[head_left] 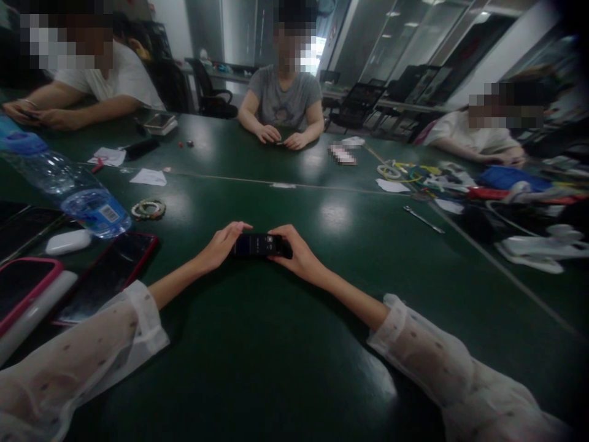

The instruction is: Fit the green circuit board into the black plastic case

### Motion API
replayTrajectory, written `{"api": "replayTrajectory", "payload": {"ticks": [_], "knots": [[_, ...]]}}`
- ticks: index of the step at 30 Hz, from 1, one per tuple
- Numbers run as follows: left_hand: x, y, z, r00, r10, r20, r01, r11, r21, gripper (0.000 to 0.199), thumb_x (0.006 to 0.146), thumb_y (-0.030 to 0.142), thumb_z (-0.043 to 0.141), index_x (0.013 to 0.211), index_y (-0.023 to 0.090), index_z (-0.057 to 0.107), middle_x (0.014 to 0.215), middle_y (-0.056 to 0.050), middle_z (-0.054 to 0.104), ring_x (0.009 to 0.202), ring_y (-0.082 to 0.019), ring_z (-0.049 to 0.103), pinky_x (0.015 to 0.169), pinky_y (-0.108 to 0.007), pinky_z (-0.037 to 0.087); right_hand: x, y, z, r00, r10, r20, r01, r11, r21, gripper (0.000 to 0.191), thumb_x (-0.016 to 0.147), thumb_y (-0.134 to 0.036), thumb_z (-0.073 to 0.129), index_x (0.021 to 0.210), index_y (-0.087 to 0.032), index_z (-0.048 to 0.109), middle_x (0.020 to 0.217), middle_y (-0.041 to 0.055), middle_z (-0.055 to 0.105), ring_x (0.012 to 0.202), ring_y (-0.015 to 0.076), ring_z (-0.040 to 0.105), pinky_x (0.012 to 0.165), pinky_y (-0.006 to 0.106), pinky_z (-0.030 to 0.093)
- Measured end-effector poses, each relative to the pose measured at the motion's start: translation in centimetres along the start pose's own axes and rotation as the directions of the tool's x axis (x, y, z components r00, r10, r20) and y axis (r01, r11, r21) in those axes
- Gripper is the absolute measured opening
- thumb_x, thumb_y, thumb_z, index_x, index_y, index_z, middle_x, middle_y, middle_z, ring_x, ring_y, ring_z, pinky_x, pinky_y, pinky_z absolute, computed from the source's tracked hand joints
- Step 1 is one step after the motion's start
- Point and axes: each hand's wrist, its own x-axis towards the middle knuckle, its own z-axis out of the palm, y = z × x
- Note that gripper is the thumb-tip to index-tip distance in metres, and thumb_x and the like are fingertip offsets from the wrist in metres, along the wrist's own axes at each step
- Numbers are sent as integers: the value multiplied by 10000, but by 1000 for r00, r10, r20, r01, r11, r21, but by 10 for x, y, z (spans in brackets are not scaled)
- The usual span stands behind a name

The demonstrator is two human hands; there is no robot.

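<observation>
A small black device with a dimly lit screen [255, 244] lies sideways at the table's middle, between my two hands. My right hand [297, 250] grips its right end, with the thumb on the near side and the index finger along the far edge. At the left end, my left hand [223, 247] closes on the device, its fingertips reaching over the far edge. The left thumb is mostly hidden. Small icons or text glow on the screen, too tiny to read.
On the left are a water bottle [99, 212], a red-edged phone [110, 276], a pink-edged phone [27, 285], a white case [69, 242] and bracelets [148, 209]. A wrench [423, 220] and tangled cables [409, 174] lie right. Three people sit around the green table [276, 356].
</observation>
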Motion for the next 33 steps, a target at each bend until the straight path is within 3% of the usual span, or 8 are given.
{"api": "replayTrajectory", "payload": {"ticks": [33], "knots": [[-1, 4, 1, 1000, -15, -8, 15, 998, 56, 564, 954, 573, 229, 1080, 211, 643, 1073, -88, 643, 1009, -249, 579, 921, -441, 436, 2, -1, 0, 999, -18, -28, 18, 1000, -25, 510, 793, -204, 693, 1238, -262, 451, 1205, 72, 531, 1130, 244, 539, 949, 493, 476]]}}
